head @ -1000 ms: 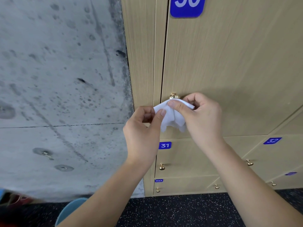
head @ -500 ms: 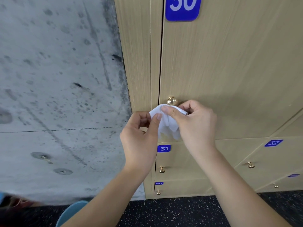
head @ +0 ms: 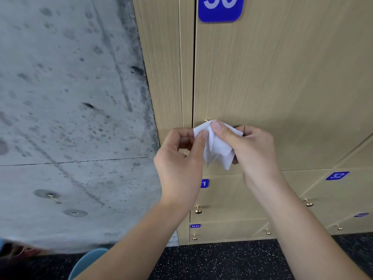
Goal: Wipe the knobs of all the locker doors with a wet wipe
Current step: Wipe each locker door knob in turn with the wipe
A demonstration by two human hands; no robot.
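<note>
1. A grey concrete wall fills the left half of the frame, mottled with dark spots and streaks; a thin horizontal seam crosses it at mid-height.
2. Two round patched holes sit in the wall at lower left.
3. Light wood-grain lockers take up the right half, bearing blue number plates.
4. A dark speckled floor runs along the bottom.
5. A light blue rounded object shows at the bottom edge, left of centre.

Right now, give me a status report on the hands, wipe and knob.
Left hand and right hand both pinching wet wipe. Locker 30 knob mostly hidden behind wipe. Nothing blocking.
</note>
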